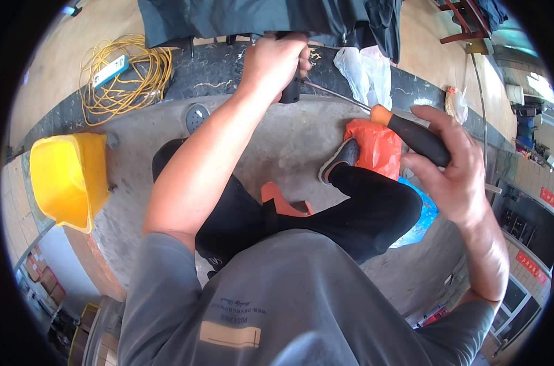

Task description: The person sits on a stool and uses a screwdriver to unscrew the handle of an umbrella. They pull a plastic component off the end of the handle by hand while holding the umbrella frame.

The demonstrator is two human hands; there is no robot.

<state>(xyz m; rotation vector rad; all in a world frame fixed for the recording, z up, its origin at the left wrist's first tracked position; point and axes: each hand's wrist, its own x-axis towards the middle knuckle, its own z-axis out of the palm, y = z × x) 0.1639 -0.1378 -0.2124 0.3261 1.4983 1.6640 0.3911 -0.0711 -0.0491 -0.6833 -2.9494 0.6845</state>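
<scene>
Head view shows a screwdriver (414, 135) with a fat black handle, an orange collar and a thin metal shank, slanting up to the left in mid-air; the shank's far end reaches a short black tube (290, 93). The left grip (274, 64) is closed round that tube, right by the edge of a dark cloth (258, 21). The screwdriver's handle lies between the thumb and fingers of the right grip (452, 165), which is curved and partly spread — how firmly it has hold, I cannot tell. Below is a grey concrete floor (130, 183), with a yellow bin (92, 177) at the left and, beyond it, a coiled yellow cord (161, 76) with a white-and-blue power strip (110, 71). A red plastic bag (377, 146) sits beside the right shoe (339, 160) — a blue bag (420, 224) shows near the right knee, and pale plastic bags (365, 76) lie farther off, near the cloth.
</scene>
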